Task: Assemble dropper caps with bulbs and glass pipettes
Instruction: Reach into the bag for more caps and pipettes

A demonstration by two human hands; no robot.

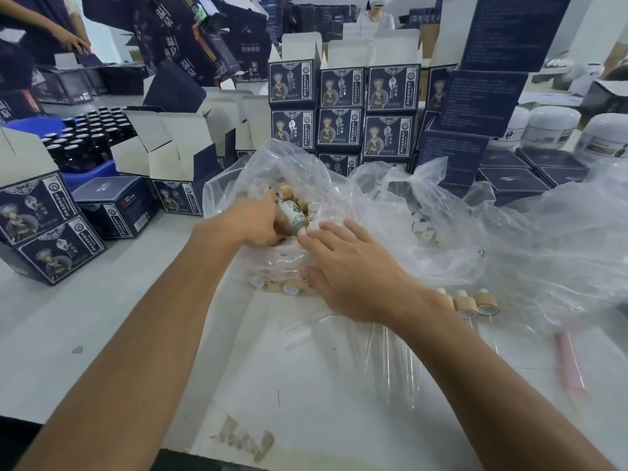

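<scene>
Directly before you on the table (102, 317) lies a plastic bag (339, 185) holding caps (289, 195), with both your hands at its mouth, the left hand (251, 222) inside it and the right hand (353, 273) on its near edge. Glass pipettes (390, 355) lie on the table nearer you, under your right forearm, and assembled droppers (475, 302) lie just right of that wrist. Stacked boxes (339, 110) stand behind the bag; a tray of bottles (88, 137) sits to the far left.

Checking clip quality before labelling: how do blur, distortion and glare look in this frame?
Head view: wide-angle bending tilts the stacked dark boxes at the edges; the pink strip is smeared by motion blur; the clear plastic bag shows soft glare; the left hand and right hand stay fairly sharp.
</scene>
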